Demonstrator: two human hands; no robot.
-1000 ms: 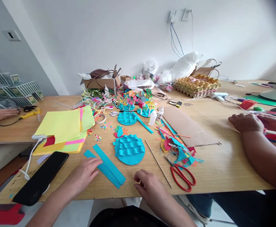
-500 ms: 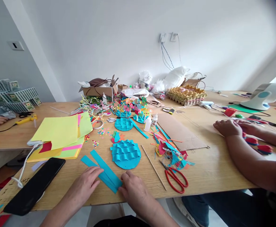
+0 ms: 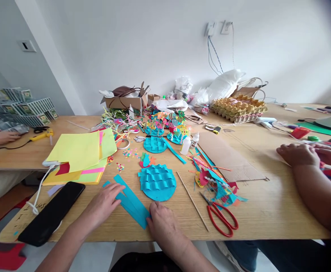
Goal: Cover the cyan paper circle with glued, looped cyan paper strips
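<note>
Two blue paper strips [image 3: 135, 207] lie slanted on the table, apart at the far end and overlapping at the near end. My left hand [image 3: 104, 202] rests across their left side, fingers stretched out over the paper and thumb apart. At the near end, my right hand [image 3: 165, 223] pinches the strips' corner between thumb and fingers. Just beyond sits a round blue paper piece [image 3: 158, 183] covered in rows of curled strips. A second blue disc [image 3: 154, 144], with flat woven strips, lies farther back.
Red-handled scissors [image 3: 223, 219] and a thin wooden stick [image 3: 193, 202] lie to the right. Coloured sheets [image 3: 74, 151] and a black phone [image 3: 52, 213] are at left. Glue bottles [image 3: 186, 145], paper scraps [image 3: 217, 185] and cardboard [image 3: 230, 158] stand beyond. Another person's hands [image 3: 298, 155] work at right.
The view has swung, so most things sit farther right in the picture. My left hand lies farther over the strips' left side; the right keeps its pinch at the near end.
</note>
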